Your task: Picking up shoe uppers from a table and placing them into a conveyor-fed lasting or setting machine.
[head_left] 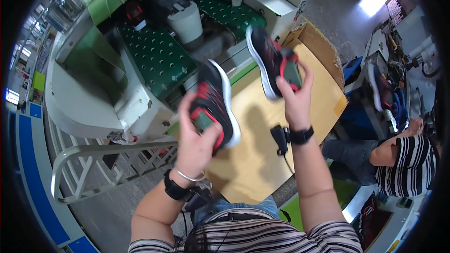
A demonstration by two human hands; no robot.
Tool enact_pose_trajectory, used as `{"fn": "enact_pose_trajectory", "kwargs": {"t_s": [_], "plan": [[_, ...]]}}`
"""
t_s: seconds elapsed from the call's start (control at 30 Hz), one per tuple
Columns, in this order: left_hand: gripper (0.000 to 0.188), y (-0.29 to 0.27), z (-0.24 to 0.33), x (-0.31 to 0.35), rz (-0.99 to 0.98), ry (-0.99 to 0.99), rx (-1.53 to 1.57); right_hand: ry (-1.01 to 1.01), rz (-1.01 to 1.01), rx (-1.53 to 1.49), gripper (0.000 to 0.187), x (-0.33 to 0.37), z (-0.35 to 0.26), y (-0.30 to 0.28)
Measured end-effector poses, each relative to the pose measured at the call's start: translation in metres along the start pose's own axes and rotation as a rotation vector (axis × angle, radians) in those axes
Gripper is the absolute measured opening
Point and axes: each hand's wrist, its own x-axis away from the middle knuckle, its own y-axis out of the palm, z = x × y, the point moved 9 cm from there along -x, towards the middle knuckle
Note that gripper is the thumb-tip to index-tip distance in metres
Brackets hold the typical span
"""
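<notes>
Left hand gripping a black-and-red shoe, right hand apparently gripping a second shoe, blurred

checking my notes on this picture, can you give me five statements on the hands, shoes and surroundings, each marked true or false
1. The left hand holds a black-and-red shoe, and the right hand holds a second shoe. True.
2. The two held shoes are pressed against each other. False: a clear gap separates them.
3. A tan tabletop shows between the person's forearms. True.
4. Silver jewellery is worn on the right wrist. False: the silver bracelet is on the left.
5. The co-worker at the right wears a striped top. True.
</notes>
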Motion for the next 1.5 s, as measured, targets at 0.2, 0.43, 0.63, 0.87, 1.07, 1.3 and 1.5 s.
{"fn": "enact_pose_trajectory", "kwargs": {"t_s": [0.2, 0.43, 0.63, 0.87, 1.07, 1.3, 1.5], "plan": [[0.078, -0.052, 0.051, -0.128, 0.491, 0.389, -0.600, -0.546, -0.173, 0.436, 0.070, -0.138, -0.021, 0.106], [0.087, -0.014, 0.001, -0.088, 0.290, 0.477, -0.792, -0.181, -0.280, 0.694, 0.074, -0.068, 0.076, 0.118], [0.114, -0.046, -0.223, 0.047, -0.412, -0.354, -1.398, -0.043, -0.508, 1.038, 0.072, -0.017, 0.170, 0.085], [0.124, -0.068, -0.266, 0.075, -0.605, -0.583, -1.521, 0.482, 0.186, 0.918, 0.073, -0.121, 0.189, -0.085], [0.123, -0.043, -0.266, 0.073, -0.659, -0.533, -1.529, 0.341, 0.178, 1.129, 0.046, -0.096, 0.247, -0.193], [0.122, -0.041, -0.266, 0.073, -0.662, -0.496, -1.510, -0.011, 0.137, 0.687, 0.036, -0.010, 0.178, -0.148], [0.119, -0.052, -0.247, 0.070, -0.627, -0.520, -1.562, 0.123, -0.318, 0.689, 0.037, -0.014, 0.069, -0.103]]}}
